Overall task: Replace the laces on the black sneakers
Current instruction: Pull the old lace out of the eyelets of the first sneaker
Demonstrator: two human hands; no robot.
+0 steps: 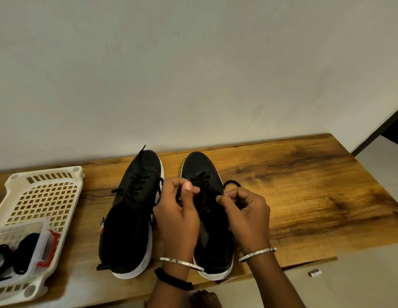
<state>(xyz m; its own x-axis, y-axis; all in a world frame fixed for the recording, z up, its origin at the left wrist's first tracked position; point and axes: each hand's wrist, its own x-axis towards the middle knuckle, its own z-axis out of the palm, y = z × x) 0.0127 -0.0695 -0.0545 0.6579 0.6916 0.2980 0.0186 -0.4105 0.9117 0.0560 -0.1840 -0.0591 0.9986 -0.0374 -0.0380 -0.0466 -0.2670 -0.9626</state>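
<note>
We are working on the right sneaker [204, 170] of 2 on the table [304, 196].
Our left hand [180, 214] and right hand [247, 212] are pinching its lace [231, 182] (soft, light, floppy); we are judging the stiff tip the best hold.

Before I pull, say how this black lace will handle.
Likely floppy: the lace curls in a loose loop beyond the right hand. Probably light: the left hand lifts it by a fingertip pinch. May snag where it threads the sneaker.
</note>
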